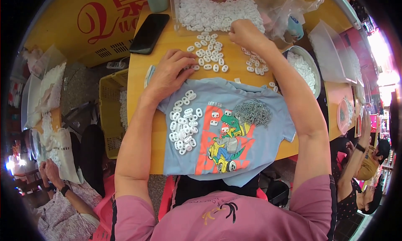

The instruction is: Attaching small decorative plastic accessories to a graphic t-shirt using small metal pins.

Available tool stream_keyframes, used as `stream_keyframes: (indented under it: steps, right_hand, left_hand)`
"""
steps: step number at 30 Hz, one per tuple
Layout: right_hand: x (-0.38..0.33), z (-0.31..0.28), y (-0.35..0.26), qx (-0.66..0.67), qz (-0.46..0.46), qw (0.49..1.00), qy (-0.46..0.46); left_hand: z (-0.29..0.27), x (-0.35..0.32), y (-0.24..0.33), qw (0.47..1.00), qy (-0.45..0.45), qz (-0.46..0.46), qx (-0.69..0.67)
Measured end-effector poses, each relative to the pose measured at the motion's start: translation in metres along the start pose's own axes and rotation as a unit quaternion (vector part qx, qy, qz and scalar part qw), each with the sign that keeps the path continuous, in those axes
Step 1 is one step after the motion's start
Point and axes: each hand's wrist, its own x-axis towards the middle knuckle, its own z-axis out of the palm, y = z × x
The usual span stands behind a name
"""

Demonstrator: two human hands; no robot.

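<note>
A blue-grey T-shirt (268,136) with a dinosaur print lies spread over the table's near side. White oval plastic pieces with two holes (180,130) are heaped on its left part, and a pile of small grey screws (253,113) rests at its upper right. A few square white pieces (214,115) sit on the print. My left hand (171,71) rests above the shirt, fingers loosely spread, fingertips at the edge of scattered oval pieces (209,54). Farther right, my right hand (247,33) is closed at the front of a clear box (175,15) filled with white pieces; its fingertips are hidden.
On the yellow table (140,98), a black phone (149,33) lies at far left beside a green cup (156,0). A round metal bowl (317,69) of white parts and a plastic bag (289,19) stand right. A yellow crate (109,115) is on the left. Co-workers sit at both sides.
</note>
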Motion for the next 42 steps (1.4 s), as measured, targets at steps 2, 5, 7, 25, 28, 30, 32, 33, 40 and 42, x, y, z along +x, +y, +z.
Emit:
stream_keyframes:
  steps: [2,5,7,25,28,30,32,33,40,42]
  right_hand:
    - [-0.018,-0.028,0.002,0.081,0.019,0.995,-0.06]
    - [-0.068,-0.048,-0.022,0.3,0.023,0.944,-0.136]
    - [-0.102,-0.048,-0.042,0.34,0.003,0.925,-0.173]
    - [-0.199,-0.02,-0.092,0.292,-0.098,0.95,-0.056]
    - [-0.179,-0.024,-0.064,0.293,-0.028,0.956,0.017]
    - [-0.159,-0.016,-0.028,0.234,0.005,0.968,0.09]
    - [-0.139,-0.012,0.005,0.166,0.026,0.98,0.108]
    - [-0.132,-0.011,0.015,0.166,0.027,0.98,0.109]
    - [-0.109,-0.012,0.024,0.058,0.064,0.996,-0.018]
    - [-0.111,-0.012,0.025,0.071,0.068,0.995,-0.019]
  left_hand:
    - [0.001,0.002,0.001,1.0,0.008,-0.001,-0.008]
    - [0.001,-0.001,-0.002,1.0,0.009,-0.004,-0.004]
    - [0.0,-0.004,-0.003,1.0,0.015,0.006,0.01]
    - [0.001,0.002,-0.002,1.0,0.006,0.013,0.008]
    - [-0.001,0.003,0.001,1.0,0.007,0.004,0.001]
    - [-0.001,0.002,0.002,1.0,0.007,0.003,-0.001]
    - [-0.001,0.003,0.003,1.0,0.008,0.004,-0.004]
    - [-0.001,0.004,0.003,1.0,0.007,0.003,-0.003]
    - [-0.001,0.002,0.002,1.0,0.006,0.008,0.003]
    - [-0.001,0.003,0.002,1.0,0.004,0.007,0.005]
